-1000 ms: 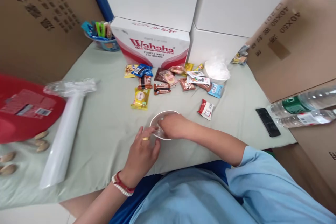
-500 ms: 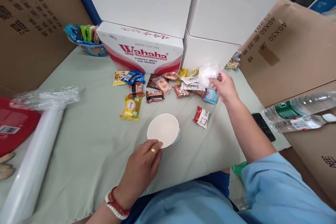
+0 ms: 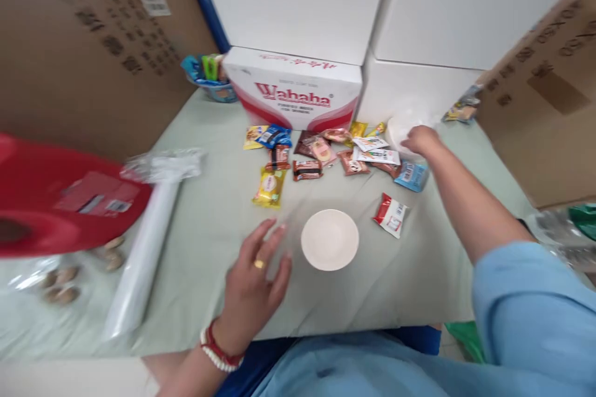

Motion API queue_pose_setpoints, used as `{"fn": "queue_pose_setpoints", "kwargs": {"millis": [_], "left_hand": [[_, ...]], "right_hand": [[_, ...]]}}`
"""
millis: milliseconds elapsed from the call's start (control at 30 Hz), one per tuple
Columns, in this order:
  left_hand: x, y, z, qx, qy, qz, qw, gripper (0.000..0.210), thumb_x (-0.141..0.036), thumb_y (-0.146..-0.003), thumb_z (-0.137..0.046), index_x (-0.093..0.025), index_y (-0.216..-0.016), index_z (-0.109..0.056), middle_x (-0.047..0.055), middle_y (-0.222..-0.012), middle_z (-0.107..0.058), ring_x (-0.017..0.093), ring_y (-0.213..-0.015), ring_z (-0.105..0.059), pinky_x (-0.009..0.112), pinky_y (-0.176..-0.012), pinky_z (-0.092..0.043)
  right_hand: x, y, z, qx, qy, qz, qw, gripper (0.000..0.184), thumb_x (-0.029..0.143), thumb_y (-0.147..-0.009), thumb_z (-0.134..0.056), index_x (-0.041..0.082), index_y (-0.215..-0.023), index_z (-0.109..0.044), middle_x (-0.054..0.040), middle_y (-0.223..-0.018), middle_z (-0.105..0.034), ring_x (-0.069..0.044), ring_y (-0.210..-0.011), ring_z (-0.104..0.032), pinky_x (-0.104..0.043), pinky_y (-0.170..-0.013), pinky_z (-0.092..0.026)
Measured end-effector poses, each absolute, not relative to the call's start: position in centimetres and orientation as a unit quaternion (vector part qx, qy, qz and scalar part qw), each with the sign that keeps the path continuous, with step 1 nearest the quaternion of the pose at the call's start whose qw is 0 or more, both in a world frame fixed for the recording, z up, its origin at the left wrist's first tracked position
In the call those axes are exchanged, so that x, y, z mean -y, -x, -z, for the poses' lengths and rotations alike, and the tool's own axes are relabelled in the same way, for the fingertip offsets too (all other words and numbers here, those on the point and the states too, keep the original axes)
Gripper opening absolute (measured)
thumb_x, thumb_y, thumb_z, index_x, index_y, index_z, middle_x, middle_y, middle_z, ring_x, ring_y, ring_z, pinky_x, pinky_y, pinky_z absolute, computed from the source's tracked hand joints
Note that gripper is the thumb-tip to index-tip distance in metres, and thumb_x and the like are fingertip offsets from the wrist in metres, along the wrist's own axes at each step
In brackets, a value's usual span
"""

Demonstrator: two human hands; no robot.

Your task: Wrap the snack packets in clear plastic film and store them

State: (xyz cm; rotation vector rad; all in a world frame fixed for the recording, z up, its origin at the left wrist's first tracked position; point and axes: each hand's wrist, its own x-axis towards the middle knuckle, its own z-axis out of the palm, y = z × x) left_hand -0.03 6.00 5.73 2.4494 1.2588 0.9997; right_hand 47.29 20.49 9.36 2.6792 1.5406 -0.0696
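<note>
A white paper bowl (image 3: 329, 240) stands upright on the cloth, its mouth facing up and its inside bare. To its left my left hand (image 3: 254, 282) hovers apart from the bowl, fingers spread. At the back right, my right hand (image 3: 423, 141) has its fingers curled on a clear plastic bag (image 3: 412, 121) with something round and white in it. Blur and the hand hide part of that bag. Wrapped snacks lie in a loose group, among them a yellow packet (image 3: 270, 187), a light blue packet (image 3: 412, 175) and a red-and-white packet (image 3: 391, 215).
A Wahaha water carton (image 3: 295, 96) stands against white boxes (image 3: 293, 0) at the back. A snack-filled basket (image 3: 218, 92) is beside it. On the left lie a plastic film roll (image 3: 144, 260) and a red object (image 3: 69, 198). Cardboard (image 3: 544, 105) walls the right side.
My left hand has let go of the bowl's rim and moved left of it, fingers opening. My right hand has lowered the plastic bag at the back. The view has swung left.
</note>
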Motion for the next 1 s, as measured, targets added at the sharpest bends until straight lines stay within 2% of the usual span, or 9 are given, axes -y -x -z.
{"fn": "queue_pose_setpoints", "kwargs": {"millis": [67, 133, 233, 400, 567, 700, 800, 900, 1000], "left_hand": [[-9.0, 2.6, -6.5, -0.502, -0.796, -0.332, 0.067, 0.029, -0.019, -0.098, -0.057, -0.02, -0.126, -0.064, 0.014, -0.133, -0.067, 0.026, -0.118, -0.071, 0.041, -0.098, -0.061], [-13.2, 5.2, -7.3, -0.608, -0.737, -0.295, 0.013, 0.035, -0.022, -0.095, -0.056, -0.015, -0.128, -0.065, 0.019, -0.14, -0.062, 0.033, -0.125, -0.066, 0.048, -0.1, -0.059], [-20.2, 8.1, -8.6, -0.704, -0.691, -0.161, 0.017, 0.059, -0.033, -0.092, -0.061, -0.014, -0.147, -0.053, 0.024, -0.161, -0.042, 0.045, -0.141, -0.052, 0.058, -0.1, -0.055], [-26.3, 9.2, -10.0, -0.694, -0.713, 0.007, 0.096, 0.054, -0.033, -0.102, -0.037, 0.001, -0.133, -0.064, 0.022, -0.134, -0.064, 0.037, -0.13, -0.061, 0.053, -0.095, -0.048], [-21.1, 4.3, -10.7, -0.634, -0.768, -0.082, 0.045, 0.052, -0.028, -0.095, -0.037, -0.017, -0.133, -0.07, 0.017, -0.121, -0.073, 0.034, -0.115, -0.068, 0.049, -0.093, -0.05], [-12.7, -1.9, -11.4, -0.459, -0.804, -0.2, 0.321, 0.036, -0.035, -0.09, -0.05, -0.021, -0.108, -0.077, 0.004, -0.085, -0.076, 0.025, -0.088, -0.07, 0.035, -0.084, -0.055], [-8.3, -5.7, -11.7, -0.363, -0.727, -0.252, 0.526, 0.028, -0.038, -0.088, -0.058, -0.018, -0.099, -0.073, 0.003, -0.084, -0.073, 0.019, -0.079, -0.067, 0.029, -0.074, -0.054], [-6.6, -7.2, -11.7, -0.32, -0.602, -0.266, 0.682, 0.036, -0.042, -0.087, -0.062, -0.016, -0.112, -0.067, 0.003, -0.081, -0.069, 0.015, -0.066, -0.062, 0.026, -0.059, -0.049], [-6.2, -6.3, -11.3, -0.335, -0.568, -0.286, 0.695, 0.057, -0.039, -0.09, -0.058, -0.018, -0.143, -0.048, 0.009, -0.101, -0.073, 0.013, -0.059, -0.061, 0.026, -0.05, -0.046]], "right_hand": [[-18.4, -46.7, -10.5, -0.485, -0.875, -0.003, 0.0, 0.055, 0.033, -0.09, -0.068, 0.003, -0.136, -0.067, -0.0284, -0.132, -0.066, -0.033, -0.115, -0.066, -0.041, -0.1, -0.049], [-15.7, -45.6, -11.2, -0.504, -0.852, -0.064, -0.122, 0.052, 0.036, -0.093, -0.063, 0.012, -0.138, -0.068, -0.0229, -0.143, -0.062, -0.025, -0.1, -0.068, -0.039, -0.104, -0.047], [-11.0, -43.0, -11.5, -0.55, -0.791, -0.03, -0.266, 0.033, 0.036, -0.089, -0.066, 0.023, -0.116, -0.078, -0.0104, -0.129, -0.071, -0.015, -0.07, -0.062, -0.036, -0.091, -0.052], [-4.6, -38.9, -11.8, -0.562, -0.738, 0.046, -0.369, 0.026, 0.041, -0.089, -0.068, 0.024, -0.106, -0.08, -0.0064, -0.111, -0.077, -0.013, -0.059, -0.053, -0.031, -0.061, -0.047], [-0.5, -35.0, -12.7, -0.584, -0.69, 0.094, -0.418, 0.022, 0.039, -0.098, -0.068, 0.024, -0.108, -0.08, -0.0044, -0.088, -0.077, -0.016, -0.073, -0.067, -0.029, -0.068, -0.053], [-0.3, -30.3, -12.1, -0.665, -0.595, 0.179, -0.414, 0.036, 0.04, -0.099, -0.069, 0.03, -0.133, -0.071, -0.0073, -0.122, -0.072, -0.015, -0.084, -0.068, -0.028, -0.07, -0.061], [-0.6, -27.1, -11.1, -0.705, -0.523, 0.209, -0.431, 0.054, 0.046, -0.095, -0.073, 0.037, -0.147, -0.06, -0.0094, -0.14, -0.061, -0.017, -0.093, -0.068, -0.032, -0.074, -0.065], [-0.2, -25.5, -10.4, -0.752, -0.494, 0.16, -0.407, 0.035, 0.039, -0.099, -0.069, 0.037, -0.134, -0.069, -0.009, -0.133, -0.066, -0.022, -0.103, -0.069, -0.039, -0.085, -0.065], [-0.4, -27.1, -10.0, -0.737, -0.543, 0.106, -0.387, 0.025, 0.027, -0.103, -0.058, 0.036, -0.119, -0.075, -0.0064, -0.119, -0.07, -0.022, -0.105, -0.069, -0.04, -0.092, -0.062]]}}
